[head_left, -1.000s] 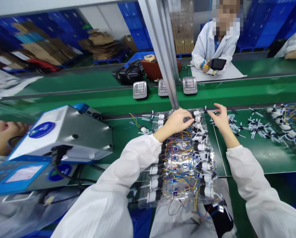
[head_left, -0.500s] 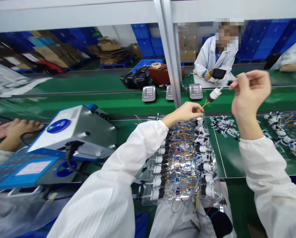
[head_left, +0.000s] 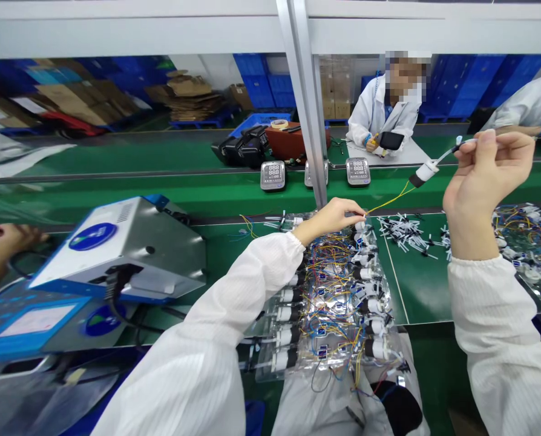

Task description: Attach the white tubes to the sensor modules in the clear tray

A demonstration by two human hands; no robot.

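- Green worktop (head_left: 420, 297) is marked by a pale line; beyond it, stacked blue crates and cartons are seen.
- By the thumb and fingertips of the right hand (head_left: 488, 169), raised, a thin pale tube (head_left: 443, 156) is pinched near its end; by the closed fingertips of the left hand (head_left: 331, 215), yellow wires (head_left: 391, 201) are gripped.
- Between the hands — clear of the worktop — a white-and-black cylinder (head_left: 425, 174) is suspended, tilted, joined to both tube and wires.
- Below the left hand, a clear tray (head_left: 307, 348) is filled with similar cylinders and tangled wires; to its right, loose white pieces (head_left: 404, 231) are heaped.
- At left, a boxy instrument (head_left: 129, 248) is placed; ahead, display units (head_left: 273, 175) are lined up; farther off, a dark device (head_left: 391, 140) is held by a white-coated co-worker (head_left: 365, 118).
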